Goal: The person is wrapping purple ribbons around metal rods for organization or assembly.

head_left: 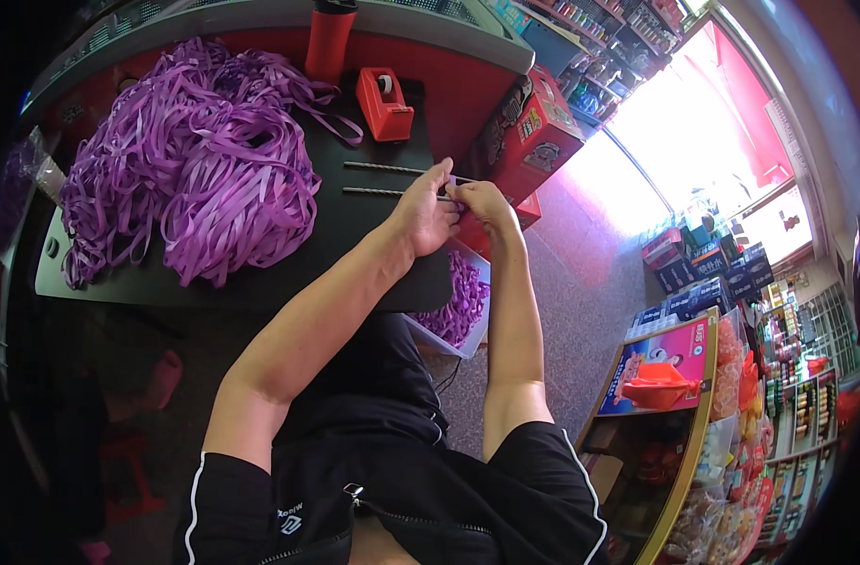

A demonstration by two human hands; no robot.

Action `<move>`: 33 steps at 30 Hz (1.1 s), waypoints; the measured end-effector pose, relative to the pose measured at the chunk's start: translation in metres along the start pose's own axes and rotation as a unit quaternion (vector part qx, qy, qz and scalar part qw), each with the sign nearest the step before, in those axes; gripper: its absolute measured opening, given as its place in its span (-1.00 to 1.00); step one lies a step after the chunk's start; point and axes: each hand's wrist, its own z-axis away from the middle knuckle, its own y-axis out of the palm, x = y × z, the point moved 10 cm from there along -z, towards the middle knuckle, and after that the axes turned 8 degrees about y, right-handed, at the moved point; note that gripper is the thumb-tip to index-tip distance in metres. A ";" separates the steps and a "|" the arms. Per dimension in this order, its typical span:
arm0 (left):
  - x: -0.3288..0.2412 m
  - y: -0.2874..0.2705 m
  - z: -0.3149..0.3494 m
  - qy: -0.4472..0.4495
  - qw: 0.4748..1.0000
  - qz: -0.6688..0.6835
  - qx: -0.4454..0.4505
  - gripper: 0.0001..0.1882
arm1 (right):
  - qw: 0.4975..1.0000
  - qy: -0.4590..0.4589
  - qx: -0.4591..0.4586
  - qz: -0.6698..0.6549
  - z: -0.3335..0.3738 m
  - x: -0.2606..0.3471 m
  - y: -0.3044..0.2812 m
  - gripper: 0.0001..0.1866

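My left hand point(428, 215) and my right hand point(485, 201) meet at the right edge of a dark table point(355, 247). A small bit of purple ribbon point(453, 182) shows between them, pinched by my right fingertips. The left fingers are curled, the thumb pointing up; what lies inside them is hidden. Two thin twisted metal rods, an upper rod point(378, 167) and a lower rod point(373, 190), lie parallel and run toward my hands. Below, a white bin point(434, 339) holds folded purple ribbon point(460, 303).
A big heap of purple ribbon point(242, 188) covers the table's left part. At the back stand a red tape dispenser point(386, 105) and a red tumbler point(328, 47). Right of the table is a red carton point(539, 132); a display case point(661, 424) stands at the lower right.
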 end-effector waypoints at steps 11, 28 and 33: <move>-0.094 -0.002 0.030 0.293 0.587 -0.749 0.088 -0.68 | 0.971 -0.075 -0.098 0.204 0.003 0.069 -0.030 -0.67; -0.078 0.002 0.027 0.319 0.468 -0.815 0.127 -0.71 | 0.991 -0.024 0.054 -0.124 -0.027 0.009 -0.026 -0.74; -0.079 0.004 0.027 0.316 0.471 -0.815 0.121 -0.69 | 0.988 0.052 0.110 -0.096 0.003 -0.020 -0.025 -0.65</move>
